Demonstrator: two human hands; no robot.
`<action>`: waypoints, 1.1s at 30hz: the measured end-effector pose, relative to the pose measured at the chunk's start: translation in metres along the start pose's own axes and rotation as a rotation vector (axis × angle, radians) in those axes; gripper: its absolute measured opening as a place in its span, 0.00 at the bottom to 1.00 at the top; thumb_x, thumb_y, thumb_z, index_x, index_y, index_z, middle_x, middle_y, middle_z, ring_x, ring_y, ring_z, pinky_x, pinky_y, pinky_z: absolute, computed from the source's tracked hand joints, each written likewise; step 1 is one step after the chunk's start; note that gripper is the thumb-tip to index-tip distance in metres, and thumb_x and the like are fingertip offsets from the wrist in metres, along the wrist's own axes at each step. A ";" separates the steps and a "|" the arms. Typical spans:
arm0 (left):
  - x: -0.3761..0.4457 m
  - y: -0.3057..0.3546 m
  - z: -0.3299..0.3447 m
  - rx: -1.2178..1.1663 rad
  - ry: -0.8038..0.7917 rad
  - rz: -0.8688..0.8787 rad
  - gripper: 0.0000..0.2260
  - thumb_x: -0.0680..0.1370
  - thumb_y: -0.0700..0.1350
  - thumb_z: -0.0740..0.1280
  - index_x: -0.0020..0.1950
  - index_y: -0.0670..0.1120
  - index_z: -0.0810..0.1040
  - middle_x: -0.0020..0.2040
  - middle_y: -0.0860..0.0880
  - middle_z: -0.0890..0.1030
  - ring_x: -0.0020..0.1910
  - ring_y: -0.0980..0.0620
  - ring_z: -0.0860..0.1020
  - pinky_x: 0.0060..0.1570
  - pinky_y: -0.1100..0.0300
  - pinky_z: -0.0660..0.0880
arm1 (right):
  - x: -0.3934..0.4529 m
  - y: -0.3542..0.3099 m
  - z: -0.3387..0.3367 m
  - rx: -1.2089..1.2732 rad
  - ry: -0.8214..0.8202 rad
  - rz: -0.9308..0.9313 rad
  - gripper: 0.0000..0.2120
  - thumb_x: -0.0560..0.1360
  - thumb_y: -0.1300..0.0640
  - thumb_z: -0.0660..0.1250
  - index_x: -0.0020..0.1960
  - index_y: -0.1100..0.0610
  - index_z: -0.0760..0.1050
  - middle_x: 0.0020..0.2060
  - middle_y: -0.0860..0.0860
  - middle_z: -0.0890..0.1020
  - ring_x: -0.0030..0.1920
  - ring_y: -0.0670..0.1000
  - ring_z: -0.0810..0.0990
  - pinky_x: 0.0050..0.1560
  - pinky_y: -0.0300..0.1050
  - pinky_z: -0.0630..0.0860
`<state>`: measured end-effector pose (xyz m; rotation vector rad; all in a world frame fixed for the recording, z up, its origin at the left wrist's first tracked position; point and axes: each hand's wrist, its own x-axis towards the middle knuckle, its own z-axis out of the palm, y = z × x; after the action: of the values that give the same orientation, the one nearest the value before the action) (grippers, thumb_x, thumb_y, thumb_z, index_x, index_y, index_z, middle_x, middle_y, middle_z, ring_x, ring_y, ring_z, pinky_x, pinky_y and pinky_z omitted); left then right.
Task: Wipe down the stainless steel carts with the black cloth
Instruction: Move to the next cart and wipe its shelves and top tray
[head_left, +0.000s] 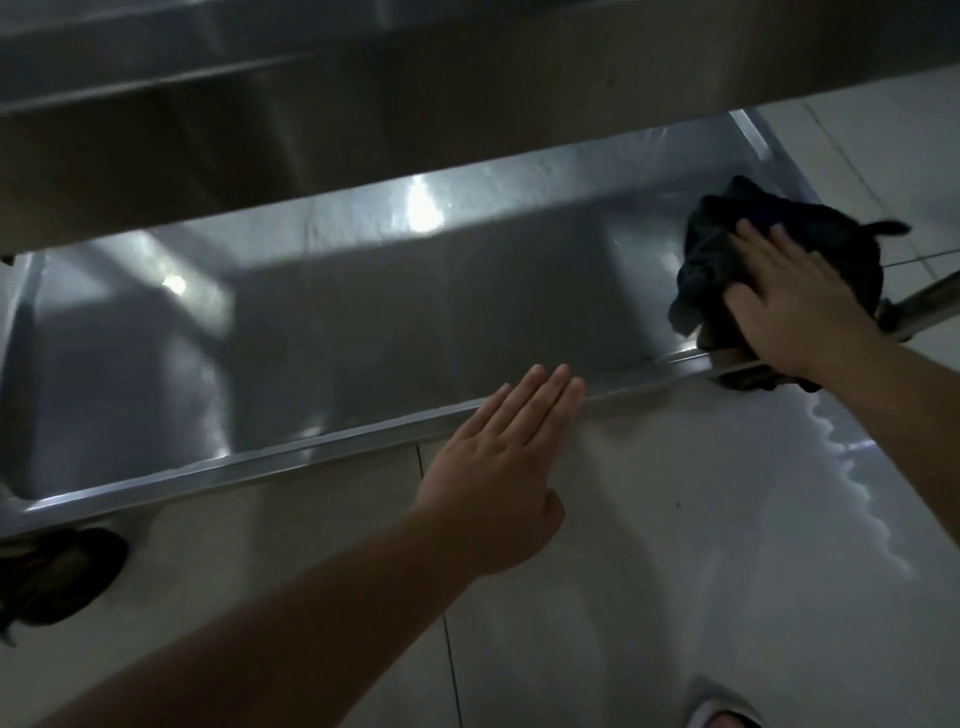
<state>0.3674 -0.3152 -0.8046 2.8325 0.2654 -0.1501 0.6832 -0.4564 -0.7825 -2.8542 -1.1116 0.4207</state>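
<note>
Down on the cart's lower shelf (363, 312), the right hand (789, 306) presses the black cloth (727, 244) flat-fingered at the right end, while the left hand (498, 467) hovers spread by the near rim.

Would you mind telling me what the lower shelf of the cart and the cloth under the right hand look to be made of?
The lower shelf looks like brushed stainless steel: grey, smooth, with bright glare patches and soft reflections. The black cloth looks like soft woven or knitted fabric, matte and crumpled into folds under the right hand; the exact fibre cannot be told.
</note>
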 end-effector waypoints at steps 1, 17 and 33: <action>-0.005 -0.007 -0.004 -0.002 0.023 -0.002 0.44 0.78 0.55 0.63 0.88 0.49 0.42 0.87 0.51 0.41 0.85 0.54 0.35 0.83 0.53 0.39 | 0.003 -0.008 0.002 0.012 0.018 0.036 0.35 0.78 0.39 0.42 0.85 0.45 0.49 0.84 0.45 0.50 0.84 0.53 0.48 0.82 0.58 0.45; -0.118 -0.179 -0.047 0.032 0.239 -0.594 0.38 0.83 0.67 0.43 0.87 0.45 0.53 0.87 0.45 0.53 0.86 0.49 0.48 0.84 0.51 0.47 | -0.017 -0.181 0.034 -0.013 -0.121 -0.605 0.38 0.73 0.39 0.43 0.84 0.42 0.52 0.83 0.40 0.51 0.83 0.47 0.45 0.82 0.52 0.43; -0.191 -0.244 -0.035 -0.043 0.247 -0.966 0.38 0.82 0.69 0.46 0.88 0.51 0.47 0.88 0.50 0.45 0.86 0.53 0.42 0.83 0.51 0.43 | 0.017 -0.364 0.056 -0.057 -0.049 -0.421 0.33 0.83 0.42 0.49 0.85 0.50 0.47 0.85 0.47 0.47 0.84 0.55 0.43 0.81 0.58 0.42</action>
<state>0.1356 -0.1075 -0.8143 2.4172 1.6283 0.0151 0.4411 -0.1781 -0.7883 -2.5606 -1.7035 0.4341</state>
